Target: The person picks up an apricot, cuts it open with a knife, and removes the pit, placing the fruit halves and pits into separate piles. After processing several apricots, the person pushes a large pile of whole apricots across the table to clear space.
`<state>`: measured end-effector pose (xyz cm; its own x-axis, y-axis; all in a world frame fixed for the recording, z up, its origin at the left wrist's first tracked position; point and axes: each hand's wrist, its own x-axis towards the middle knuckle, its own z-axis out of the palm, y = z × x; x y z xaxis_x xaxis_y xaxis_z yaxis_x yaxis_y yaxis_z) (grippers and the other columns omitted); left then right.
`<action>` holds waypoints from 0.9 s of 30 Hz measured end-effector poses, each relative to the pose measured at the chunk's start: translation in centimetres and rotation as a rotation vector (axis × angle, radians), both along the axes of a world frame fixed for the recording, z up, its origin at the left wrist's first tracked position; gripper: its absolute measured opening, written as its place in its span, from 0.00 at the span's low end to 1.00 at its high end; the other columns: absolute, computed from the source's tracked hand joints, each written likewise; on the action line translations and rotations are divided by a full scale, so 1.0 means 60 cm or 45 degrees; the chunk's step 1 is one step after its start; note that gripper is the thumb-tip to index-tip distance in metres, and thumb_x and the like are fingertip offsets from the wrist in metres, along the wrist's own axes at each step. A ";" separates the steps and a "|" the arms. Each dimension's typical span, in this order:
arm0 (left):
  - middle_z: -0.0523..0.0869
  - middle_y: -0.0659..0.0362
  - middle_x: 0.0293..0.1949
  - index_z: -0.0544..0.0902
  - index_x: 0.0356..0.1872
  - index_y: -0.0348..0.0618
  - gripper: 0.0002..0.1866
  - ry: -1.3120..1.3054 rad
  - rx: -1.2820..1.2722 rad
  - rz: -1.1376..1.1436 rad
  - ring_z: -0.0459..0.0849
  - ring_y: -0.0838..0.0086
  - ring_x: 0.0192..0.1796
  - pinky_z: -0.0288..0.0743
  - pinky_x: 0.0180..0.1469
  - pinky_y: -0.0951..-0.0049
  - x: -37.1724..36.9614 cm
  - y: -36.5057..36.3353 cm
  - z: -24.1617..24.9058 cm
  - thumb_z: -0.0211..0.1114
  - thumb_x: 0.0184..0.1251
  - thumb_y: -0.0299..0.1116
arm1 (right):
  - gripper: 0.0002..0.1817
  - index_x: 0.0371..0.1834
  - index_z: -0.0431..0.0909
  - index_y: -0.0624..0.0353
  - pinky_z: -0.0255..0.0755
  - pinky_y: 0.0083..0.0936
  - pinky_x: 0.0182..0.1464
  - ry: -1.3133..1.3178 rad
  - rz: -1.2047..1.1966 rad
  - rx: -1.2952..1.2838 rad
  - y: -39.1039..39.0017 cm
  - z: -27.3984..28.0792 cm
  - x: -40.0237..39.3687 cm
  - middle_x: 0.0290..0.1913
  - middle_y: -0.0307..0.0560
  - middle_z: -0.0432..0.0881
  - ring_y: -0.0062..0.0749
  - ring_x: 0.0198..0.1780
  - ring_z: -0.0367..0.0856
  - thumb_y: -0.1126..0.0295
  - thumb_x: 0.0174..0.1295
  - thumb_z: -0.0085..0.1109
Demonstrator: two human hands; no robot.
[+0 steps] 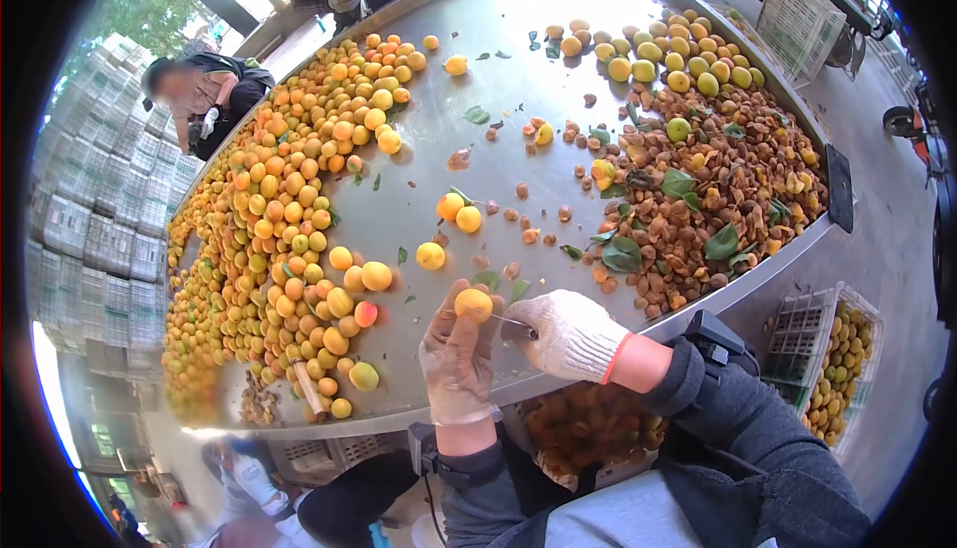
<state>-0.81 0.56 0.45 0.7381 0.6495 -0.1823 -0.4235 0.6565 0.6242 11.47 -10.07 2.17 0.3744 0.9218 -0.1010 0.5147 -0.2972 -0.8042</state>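
My left hand [461, 359], in a thin stained glove, is closed round an orange-yellow apricot [474, 305] just over the near edge of the metal table [439, 279]. In a white knit glove with a red cuff edge, my right hand [573, 337] grips a thin metal tool [513, 323]. Its tip meets the right side of the apricot; most of the handle is hidden in my fist. Beyond my hands lie a few loose apricots [431, 255] and some green leaves [486, 280].
Whole apricots [299, 179] are heaped along the left. Brown apricot pits [698, 189] with leaves pile up at right, near a dark phone-like slab [838, 187]. A crate of fruit [837, 369] stands at lower right. Co-workers [204, 95] sit at the table's far and left sides.
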 end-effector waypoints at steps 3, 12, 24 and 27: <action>0.83 0.51 0.52 0.76 0.57 0.32 0.23 0.462 0.265 0.136 0.84 0.67 0.51 0.79 0.56 0.72 0.011 -0.024 0.017 0.68 0.59 0.19 | 0.13 0.44 0.82 0.56 0.75 0.41 0.37 0.019 -0.001 -0.011 0.006 -0.002 0.001 0.32 0.57 0.82 0.54 0.35 0.82 0.68 0.57 0.56; 0.84 0.53 0.48 0.76 0.57 0.29 0.23 0.201 0.247 -0.020 0.83 0.73 0.48 0.76 0.53 0.75 0.008 -0.013 0.015 0.67 0.59 0.17 | 0.12 0.42 0.82 0.54 0.75 0.42 0.36 -0.041 -0.079 0.086 0.002 -0.001 -0.010 0.30 0.57 0.82 0.55 0.33 0.81 0.71 0.54 0.55; 0.85 0.56 0.45 0.79 0.53 0.33 0.22 0.662 0.897 0.086 0.81 0.77 0.43 0.77 0.49 0.78 0.011 -0.047 0.048 0.71 0.53 0.17 | 0.10 0.38 0.83 0.59 0.74 0.35 0.37 0.261 0.218 -0.001 0.002 -0.005 0.011 0.29 0.56 0.83 0.48 0.32 0.82 0.72 0.55 0.56; 0.85 0.54 0.46 0.79 0.54 0.33 0.23 0.649 0.738 -0.091 0.83 0.73 0.46 0.77 0.51 0.76 0.000 -0.029 0.052 0.69 0.54 0.15 | 0.09 0.37 0.84 0.61 0.74 0.31 0.40 0.650 0.328 0.021 0.001 -0.006 0.010 0.31 0.56 0.84 0.43 0.34 0.82 0.72 0.55 0.57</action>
